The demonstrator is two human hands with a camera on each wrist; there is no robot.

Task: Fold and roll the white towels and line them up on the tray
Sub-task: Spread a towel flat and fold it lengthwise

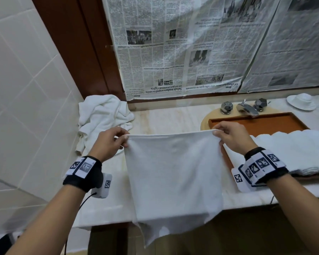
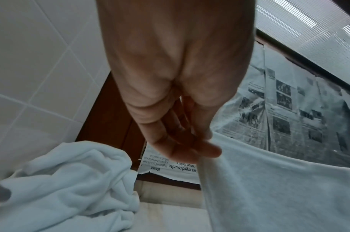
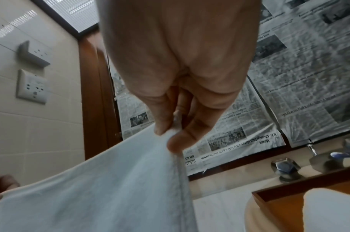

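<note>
While the left hand (image 1: 110, 142) pinches the top left corner of a white towel (image 1: 174, 173) between thumb and fingers, the right hand (image 1: 230, 138) pinches the top right corner, so the cloth hangs spread flat at the centre of the frame, its lower edge drooping past the front of the marble counter (image 1: 166, 118). At right, rolled towels (image 1: 293, 150) lie on a wooden tray (image 1: 256, 122). At upper left sits a crumpled towel heap (image 1: 103, 115).
</note>
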